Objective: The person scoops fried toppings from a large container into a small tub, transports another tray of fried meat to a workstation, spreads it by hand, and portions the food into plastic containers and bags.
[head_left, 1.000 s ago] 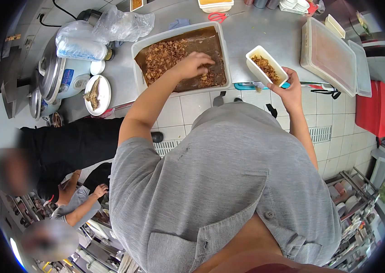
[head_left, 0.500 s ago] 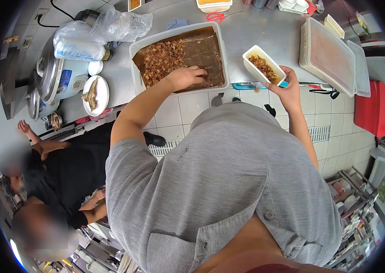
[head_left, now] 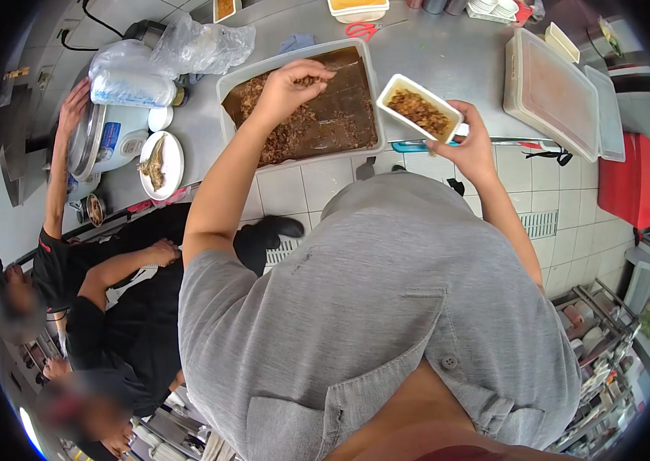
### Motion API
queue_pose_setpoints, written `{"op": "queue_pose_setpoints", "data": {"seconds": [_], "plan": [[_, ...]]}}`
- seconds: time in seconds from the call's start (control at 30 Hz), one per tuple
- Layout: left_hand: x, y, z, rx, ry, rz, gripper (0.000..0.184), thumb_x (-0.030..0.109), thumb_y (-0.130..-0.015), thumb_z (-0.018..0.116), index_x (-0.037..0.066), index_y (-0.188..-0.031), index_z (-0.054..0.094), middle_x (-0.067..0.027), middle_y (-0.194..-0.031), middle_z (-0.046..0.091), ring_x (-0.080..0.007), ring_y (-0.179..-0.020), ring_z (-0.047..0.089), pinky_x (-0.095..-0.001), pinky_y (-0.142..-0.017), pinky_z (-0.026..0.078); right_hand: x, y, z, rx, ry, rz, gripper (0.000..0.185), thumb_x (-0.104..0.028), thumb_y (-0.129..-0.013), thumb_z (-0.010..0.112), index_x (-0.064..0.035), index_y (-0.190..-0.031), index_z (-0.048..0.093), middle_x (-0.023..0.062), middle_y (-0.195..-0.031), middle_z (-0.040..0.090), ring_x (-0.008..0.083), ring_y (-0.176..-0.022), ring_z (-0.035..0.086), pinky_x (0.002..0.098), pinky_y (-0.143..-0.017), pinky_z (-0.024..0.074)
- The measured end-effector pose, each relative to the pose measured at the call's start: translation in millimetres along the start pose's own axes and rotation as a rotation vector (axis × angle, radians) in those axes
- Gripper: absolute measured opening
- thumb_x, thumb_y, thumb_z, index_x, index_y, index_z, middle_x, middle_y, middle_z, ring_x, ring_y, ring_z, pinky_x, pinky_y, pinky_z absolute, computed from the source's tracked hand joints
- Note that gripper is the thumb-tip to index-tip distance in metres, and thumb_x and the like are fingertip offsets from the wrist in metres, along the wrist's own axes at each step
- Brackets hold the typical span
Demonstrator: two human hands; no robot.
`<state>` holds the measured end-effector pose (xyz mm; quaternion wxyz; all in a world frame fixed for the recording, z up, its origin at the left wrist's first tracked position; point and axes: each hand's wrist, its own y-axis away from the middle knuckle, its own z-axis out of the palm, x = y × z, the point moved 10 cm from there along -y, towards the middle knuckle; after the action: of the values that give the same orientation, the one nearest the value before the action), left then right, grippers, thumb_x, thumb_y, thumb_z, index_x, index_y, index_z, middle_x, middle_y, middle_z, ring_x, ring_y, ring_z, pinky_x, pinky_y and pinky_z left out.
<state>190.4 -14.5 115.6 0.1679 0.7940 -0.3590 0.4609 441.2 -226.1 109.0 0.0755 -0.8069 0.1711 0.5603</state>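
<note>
A large translucent tub point(head_left: 375, 100) lined with brown paper stands on the steel counter, with brown crispy flakes point(head_left: 282, 138) heaped mostly at its left side. Above them is my left hand point(head_left: 291, 91), its fingers curled together round a small pinch of the flakes. My right hand point(head_left: 469, 146) grips the near right end of a small white rectangular container point(head_left: 386, 107). That container is tilted, holds a layer of similar golden-brown flakes, and sits just off the tub's right side.
Red scissors point(head_left: 362, 31) lie behind the tub. Lidded plastic boxes point(head_left: 551, 92) stand at the right, above a red bin point(head_left: 626, 180). To the left are plastic bags point(head_left: 202, 46), a white plate point(head_left: 173, 165) with food, and a big pot point(head_left: 85, 131). Two people in black point(head_left: 133, 323) stand close at my left.
My left hand has lifted from the tub's lower middle, up and to the left, with flakes in it. My right hand has brought the white container left towards the tub. A co-worker's arm reached to the pot.
</note>
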Motion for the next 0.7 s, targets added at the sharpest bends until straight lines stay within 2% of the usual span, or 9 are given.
{"op": "queue_pose_setpoints", "data": {"seconds": [0.1,0.17,0.27,0.5,0.6,0.7], "plan": [[58.8,-12.7,18.0,-0.035,0.118,0.052,0.025,0.001,-0.088,0.073,0.009,-0.111,0.076,-0.0047,-0.118,0.067,-0.0159,-0.107,0.065,-0.0316,-0.084,0.059,-0.7,-8.1,22.1,-0.094,-0.05,-0.014,0.073,-0.005,-0.066,0.088,-0.0053,-0.13,0.053,0.0075,-0.128,0.057,0.0203,-0.12,0.056,0.0418,-0.093,0.0583],[116.6,-9.2,42.5,-0.128,-0.077,0.371,0.026,0.001,-0.085,0.074,0.009,-0.11,0.076,-0.0057,-0.117,0.068,-0.0199,-0.104,0.068,-0.0333,-0.085,0.058,-5.8,-11.2,31.2,-0.115,-0.027,-0.001,0.074,-0.001,-0.065,0.087,-0.0046,-0.13,0.053,0.0076,-0.129,0.055,0.0205,-0.121,0.055,0.0424,-0.095,0.0584],[136.7,-3.9,75.0,-0.26,-0.235,0.407,0.027,0.011,-0.083,0.076,0.013,-0.11,0.075,-0.0052,-0.115,0.069,-0.0259,-0.098,0.068,-0.0355,-0.085,0.057,-11.4,-16.5,41.5,-0.151,-0.007,-0.045,0.074,-0.002,-0.064,0.087,-0.0043,-0.13,0.053,0.0091,-0.127,0.056,0.0214,-0.122,0.055,0.0442,-0.096,0.0585],[127.9,-6.2,57.7,-0.159,-0.332,0.346,0.029,0.016,-0.084,0.076,0.013,-0.113,0.073,-0.0052,-0.111,0.07,-0.0265,-0.097,0.069,-0.0381,-0.082,0.056,-13.7,-21.0,40.0,-0.138,0.013,-0.054,0.075,-0.003,-0.064,0.088,-0.0049,-0.13,0.053,0.0094,-0.128,0.055,0.0223,-0.123,0.055,0.045,-0.097,0.058],[130.3,-3.9,58.7,-0.131,-0.321,0.314,0.029,0.019,-0.083,0.078,0.013,-0.111,0.074,-0.0053,-0.108,0.07,-0.0259,-0.099,0.068,-0.0382,-0.082,0.056,-17.9,-21.1,42.2,-0.128,0.021,-0.096,0.074,-0.009,-0.062,0.087,-0.0028,-0.127,0.054,0.0143,-0.126,0.055,0.0271,-0.12,0.056,0.0405,-0.092,0.0594],[136.0,1.1,65.4,-0.177,-0.401,0.366,0.027,0.019,-0.083,0.078,0.014,-0.109,0.074,-0.0051,-0.104,0.069,-0.0249,-0.103,0.066,-0.038,-0.084,0.055,-16.8,-20.7,44.4,-0.116,-0.017,-0.099,0.074,-0.01,-0.062,0.087,-0.0031,-0.128,0.054,0.014,-0.126,0.055,0.0265,-0.12,0.056,0.0407,-0.092,0.0593]]}}
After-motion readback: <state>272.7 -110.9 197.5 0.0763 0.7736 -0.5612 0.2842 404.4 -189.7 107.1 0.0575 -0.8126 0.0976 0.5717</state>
